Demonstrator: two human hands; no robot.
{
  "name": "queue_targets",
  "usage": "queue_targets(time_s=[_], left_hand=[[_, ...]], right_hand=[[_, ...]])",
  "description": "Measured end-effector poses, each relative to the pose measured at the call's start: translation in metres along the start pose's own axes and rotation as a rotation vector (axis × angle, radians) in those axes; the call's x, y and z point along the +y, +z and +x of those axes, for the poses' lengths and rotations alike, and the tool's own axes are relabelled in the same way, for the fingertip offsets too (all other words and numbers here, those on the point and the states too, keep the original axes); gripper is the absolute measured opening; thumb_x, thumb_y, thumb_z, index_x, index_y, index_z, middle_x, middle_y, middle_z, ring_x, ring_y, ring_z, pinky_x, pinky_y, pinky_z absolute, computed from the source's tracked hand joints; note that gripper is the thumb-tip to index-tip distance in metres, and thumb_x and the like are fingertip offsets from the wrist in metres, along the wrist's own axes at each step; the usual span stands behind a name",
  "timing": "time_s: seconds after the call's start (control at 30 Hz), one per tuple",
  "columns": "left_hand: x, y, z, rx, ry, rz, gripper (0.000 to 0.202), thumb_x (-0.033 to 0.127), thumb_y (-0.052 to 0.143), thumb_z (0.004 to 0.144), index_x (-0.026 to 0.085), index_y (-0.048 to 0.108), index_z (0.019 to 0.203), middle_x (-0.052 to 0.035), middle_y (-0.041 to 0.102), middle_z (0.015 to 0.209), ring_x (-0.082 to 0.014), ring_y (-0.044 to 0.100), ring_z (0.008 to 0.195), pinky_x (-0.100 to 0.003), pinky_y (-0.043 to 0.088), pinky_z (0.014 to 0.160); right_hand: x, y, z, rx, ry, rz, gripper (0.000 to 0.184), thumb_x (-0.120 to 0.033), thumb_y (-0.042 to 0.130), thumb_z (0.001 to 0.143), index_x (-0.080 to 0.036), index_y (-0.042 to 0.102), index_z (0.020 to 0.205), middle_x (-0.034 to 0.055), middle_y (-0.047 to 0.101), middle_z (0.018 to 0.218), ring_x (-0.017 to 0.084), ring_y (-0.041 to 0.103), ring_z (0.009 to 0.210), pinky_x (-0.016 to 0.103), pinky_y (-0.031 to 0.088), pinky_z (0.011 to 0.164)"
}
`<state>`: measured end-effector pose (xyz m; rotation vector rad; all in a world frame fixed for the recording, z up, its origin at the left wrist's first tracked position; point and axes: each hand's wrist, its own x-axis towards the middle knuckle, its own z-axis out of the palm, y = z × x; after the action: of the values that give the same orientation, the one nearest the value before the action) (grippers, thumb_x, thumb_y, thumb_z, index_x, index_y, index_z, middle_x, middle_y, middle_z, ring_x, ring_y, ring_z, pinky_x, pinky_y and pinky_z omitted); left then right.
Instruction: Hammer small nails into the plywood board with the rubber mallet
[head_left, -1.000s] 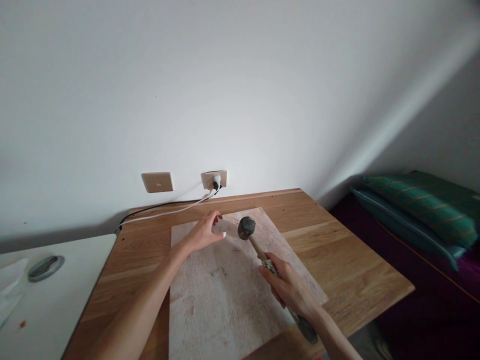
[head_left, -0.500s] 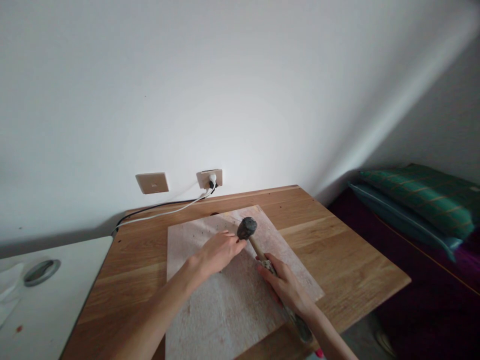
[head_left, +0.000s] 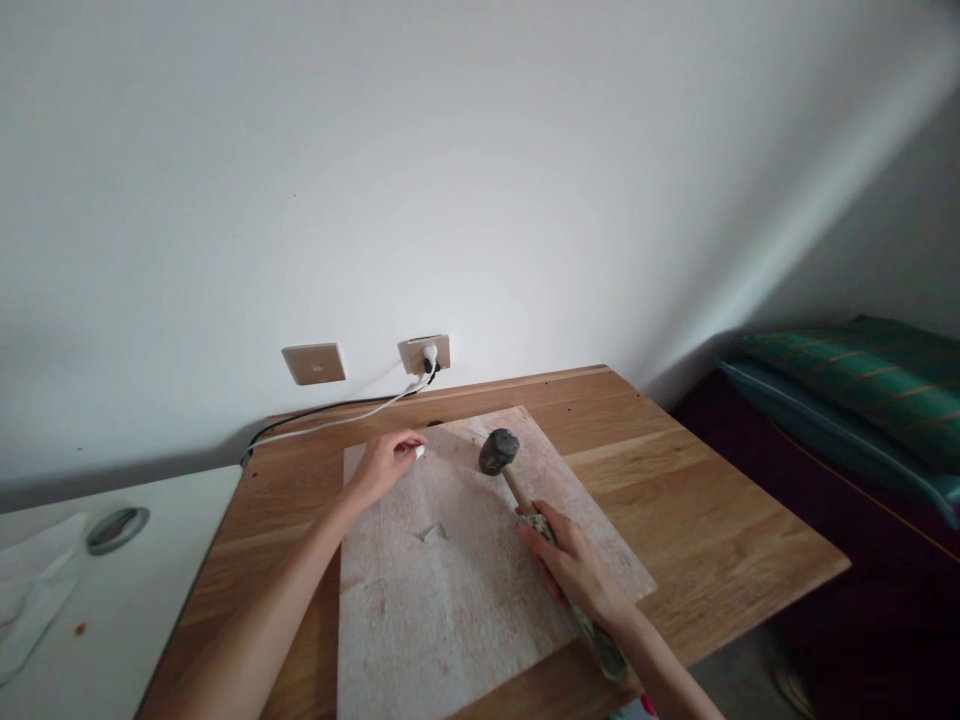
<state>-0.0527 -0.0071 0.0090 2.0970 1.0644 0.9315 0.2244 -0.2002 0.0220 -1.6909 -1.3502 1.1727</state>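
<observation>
My right hand point(head_left: 566, 555) is wrapped round the handle of a mallet point(head_left: 499, 452) with a dark head, held at a slant over a pale wooden board point(head_left: 450, 640). Over the board's far left part, my left hand point(head_left: 390, 462) pinches a small white piece point(head_left: 420, 452), too small to name. A little thin piece with a pale glint point(head_left: 433, 533) lies on the board between my hands; its kind is unclear. Small dark marks or bits dot the board's far edge, partly behind my left hand.
The board lies on a wooden table point(head_left: 720, 520) against the wall. White and black cords run from a socket point(head_left: 425, 355) along the back edge. At left stands a white surface point(head_left: 150, 620) with a round grommet point(head_left: 118, 530). Cushions point(head_left: 862, 390) lie at right.
My left hand has moved left and away from the mallet head, and a white piece now shows at its fingertips. The thin piece on the board has come into view. My right hand keeps its grip.
</observation>
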Motion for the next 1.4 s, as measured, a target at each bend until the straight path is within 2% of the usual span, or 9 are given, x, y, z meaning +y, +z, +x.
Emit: queue_targets(time_s=[0.23, 0.47, 0.73, 1.03, 1.27, 1.4], left_hand=[[0.004, 0.004, -0.002, 0.041, 0.005, 0.087, 0.019, 0.015, 0.062, 0.084, 0.023, 0.078, 0.092, -0.0029, 0.082, 0.096, -0.0211, 0.074, 0.091, -0.034, 0.057, 0.091], [0.005, 0.004, -0.001, 0.018, 0.035, 0.118, 0.02, 0.011, 0.063, 0.084, 0.023, 0.077, 0.091, -0.0032, 0.08, 0.094, -0.021, 0.073, 0.09, -0.032, 0.055, 0.089], [0.007, 0.007, -0.002, 0.002, 0.07, 0.204, 0.018, 0.008, 0.063, 0.083, 0.022, 0.073, 0.088, -0.0032, 0.077, 0.092, -0.0217, 0.069, 0.091, -0.033, 0.05, 0.088], [0.014, 0.014, 0.0, 0.029, 0.031, 0.263, 0.017, 0.006, 0.064, 0.081, 0.022, 0.069, 0.081, -0.0004, 0.072, 0.083, -0.0185, 0.066, 0.079, -0.029, 0.048, 0.08], [0.013, 0.015, 0.001, 0.05, 0.001, 0.176, 0.018, 0.006, 0.064, 0.079, 0.022, 0.069, 0.082, -0.0003, 0.075, 0.084, -0.0184, 0.07, 0.079, -0.029, 0.051, 0.08], [0.011, 0.014, 0.0, 0.055, -0.029, 0.127, 0.024, 0.005, 0.063, 0.078, 0.022, 0.07, 0.093, -0.0004, 0.077, 0.085, -0.0181, 0.072, 0.079, -0.03, 0.053, 0.082]], right_hand=[[-0.001, 0.0, 0.0, 0.006, 0.003, 0.018, 0.047, -0.061, 0.052, 0.093, -0.019, 0.056, 0.112, -0.0125, 0.043, 0.046, 0.01, 0.039, 0.034, 0.017, 0.029, 0.032], [-0.001, 0.001, 0.0, 0.014, 0.018, 0.022, 0.052, -0.061, 0.052, 0.092, -0.017, 0.056, 0.118, -0.0129, 0.043, 0.047, 0.011, 0.041, 0.034, 0.018, 0.032, 0.032], [0.001, 0.002, 0.001, 0.017, 0.009, 0.022, 0.05, -0.062, 0.053, 0.093, -0.018, 0.056, 0.116, -0.0129, 0.044, 0.046, 0.01, 0.04, 0.033, 0.018, 0.031, 0.032], [0.0, 0.003, 0.001, 0.019, 0.018, 0.026, 0.051, -0.062, 0.052, 0.092, -0.017, 0.056, 0.116, -0.0129, 0.043, 0.046, 0.01, 0.04, 0.034, 0.017, 0.03, 0.031], [-0.002, 0.002, 0.001, 0.017, 0.013, 0.028, 0.054, -0.063, 0.053, 0.092, -0.017, 0.057, 0.118, -0.013, 0.043, 0.046, 0.01, 0.041, 0.034, 0.018, 0.031, 0.032], [0.0, 0.001, 0.001, 0.018, 0.01, 0.029, 0.053, -0.063, 0.053, 0.091, -0.016, 0.057, 0.117, -0.0134, 0.043, 0.046, 0.01, 0.041, 0.033, 0.018, 0.031, 0.032]])
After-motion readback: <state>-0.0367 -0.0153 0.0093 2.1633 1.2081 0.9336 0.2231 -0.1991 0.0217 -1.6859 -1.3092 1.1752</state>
